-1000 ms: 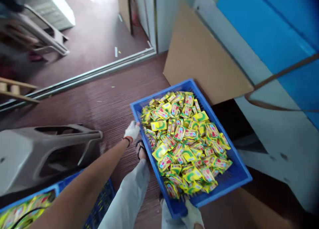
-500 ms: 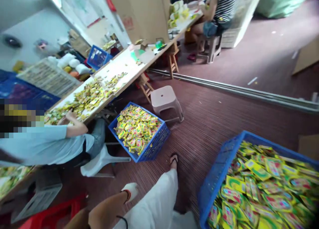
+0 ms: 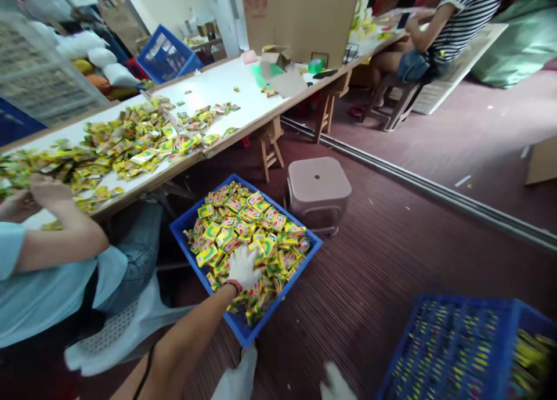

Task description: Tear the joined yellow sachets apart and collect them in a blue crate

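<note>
My left hand [image 3: 244, 267], in a white glove with a red-orange band at the wrist, rests on the heap of small yellow packets [image 3: 226, 237]. Its fingers look spread over the packets, and I see none gripped. The packets, printed in green and red, fill a blue plastic crate [image 3: 285, 300] on the floor. A smeared white shape at the bottom edge looks like my right hand [image 3: 336, 382], gloved too, low over the floor; its fingers are too blurred to read. It is apart from both crates.
A second blue crate [image 3: 461, 342] of packets stands at lower right. Behind the near crate is a stool [image 3: 319, 182]. A co-worker in light blue [image 3: 56, 272] sits at left by the long table [image 3: 213, 80], strewn with packets. Another person in stripes [image 3: 470, 17] sits farther back.
My left hand has reached forward from beside my leg onto the packets in the near crate. The view has shifted closer to that crate, and the other crate now appears lower. The right-hand shape has appeared.
</note>
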Demonstrator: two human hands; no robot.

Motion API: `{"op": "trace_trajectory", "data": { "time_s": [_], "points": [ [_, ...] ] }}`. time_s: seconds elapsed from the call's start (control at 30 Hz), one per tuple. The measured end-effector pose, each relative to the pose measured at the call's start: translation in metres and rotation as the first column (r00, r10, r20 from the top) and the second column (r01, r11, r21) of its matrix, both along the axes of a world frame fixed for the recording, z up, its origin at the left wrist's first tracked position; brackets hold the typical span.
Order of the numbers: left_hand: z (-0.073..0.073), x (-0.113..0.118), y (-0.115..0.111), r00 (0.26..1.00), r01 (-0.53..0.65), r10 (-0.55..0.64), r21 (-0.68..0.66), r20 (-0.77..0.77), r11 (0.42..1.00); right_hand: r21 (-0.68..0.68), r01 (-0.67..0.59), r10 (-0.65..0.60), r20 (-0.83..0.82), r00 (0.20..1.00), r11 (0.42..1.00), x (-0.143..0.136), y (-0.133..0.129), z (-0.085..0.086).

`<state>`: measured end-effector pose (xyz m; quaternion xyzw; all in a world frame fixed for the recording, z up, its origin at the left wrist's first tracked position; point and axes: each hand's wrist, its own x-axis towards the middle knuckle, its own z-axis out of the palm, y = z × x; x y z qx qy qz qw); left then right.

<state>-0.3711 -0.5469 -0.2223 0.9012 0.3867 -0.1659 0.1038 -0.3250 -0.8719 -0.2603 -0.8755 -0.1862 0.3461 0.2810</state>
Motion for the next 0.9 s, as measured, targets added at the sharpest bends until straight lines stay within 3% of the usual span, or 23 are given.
{"op": "trace_trajectory", "data": {
  "time_s": [0.07,0.13,0.23,0.33,0.43,0.53,0.63,0.73,0.8,0.9],
  "points": [
    [-0.02,0.013,0.028,1.0,0.014,-0.014,-0.029,0.016,0.999,0.039,-0.09,0.087,0.079,0.993,0.995,0.02,0.065,-0.017],
    [-0.037,0.008,0.037,0.999,0.028,-0.027,-0.063,0.025,0.998,0.077,-0.205,0.179,0.26,0.949,0.976,0.049,0.136,-0.025],
    [-0.053,-0.026,0.025,0.995,0.087,-0.082,-0.088,0.063,0.992,0.024,-0.244,0.206,0.459,0.864,0.97,0.092,0.231,-0.03],
    [-0.062,-0.068,0.001,0.972,0.225,-0.212,-0.139,0.099,0.964,-0.127,-0.272,0.3,0.417,0.858,0.954,0.098,0.283,-0.039],
    [-0.065,-0.095,-0.023,0.955,0.297,-0.284,-0.243,0.088,0.923,-0.264,-0.364,0.443,0.372,0.816,0.893,0.063,0.284,-0.048],
    [-0.065,-0.108,-0.048,0.963,0.271,-0.256,-0.275,0.087,0.923,-0.365,-0.376,0.509,0.403,0.761,0.851,0.037,0.257,-0.043],
    [-0.064,-0.117,-0.076,0.981,0.136,-0.103,-0.204,0.162,0.969,-0.5,-0.377,0.603,0.434,0.669,0.779,0.051,0.23,-0.027],
    [-0.071,-0.122,-0.101,0.976,0.04,0.012,-0.234,0.217,0.971,-0.568,-0.505,0.754,0.399,0.521,0.649,0.083,0.215,-0.018],
    [-0.081,-0.12,-0.115,0.987,-0.035,0.076,-0.263,0.145,0.964,-0.56,-0.581,0.806,0.372,0.46,0.59,0.097,0.21,-0.024],
    [-0.101,-0.112,-0.13,0.985,-0.164,0.17,-0.183,0.018,0.969,-0.544,-0.654,0.85,0.348,0.395,0.526,0.1,0.206,-0.048]
  ]
}}
